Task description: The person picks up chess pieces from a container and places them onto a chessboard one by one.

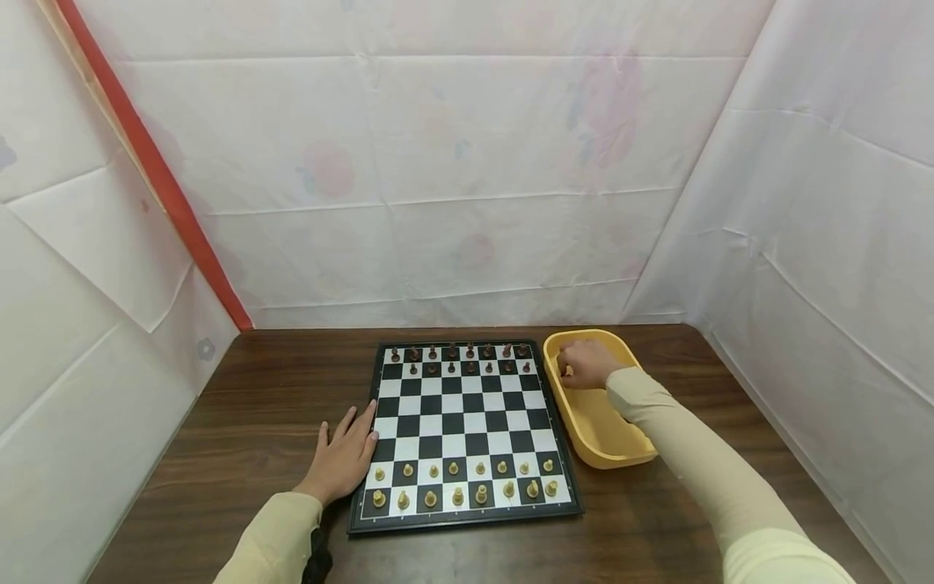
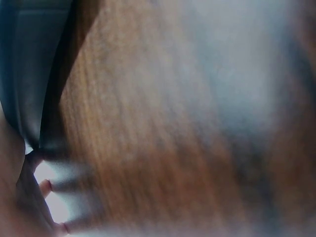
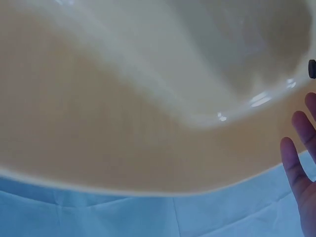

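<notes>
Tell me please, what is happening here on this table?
A person sits at a wooden table with a chessboard. Light pieces fill the two near rows; dark pieces stand at the far side, with the last far squares on the right still bare. The left hand rests flat beside the board's left edge. The right hand reaches into a yellow tray right of the board; whether it holds anything cannot be seen.

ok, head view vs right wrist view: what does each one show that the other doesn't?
Head only: black-and-white chessboard with light and dark pieces, brown wooden table, left hand flat at the board's left edge. Right wrist only: close-up of the tub's glossy inner wall and a small dark object at the frame edge. Both: yellow plastic tub, right hand inside it.
</notes>
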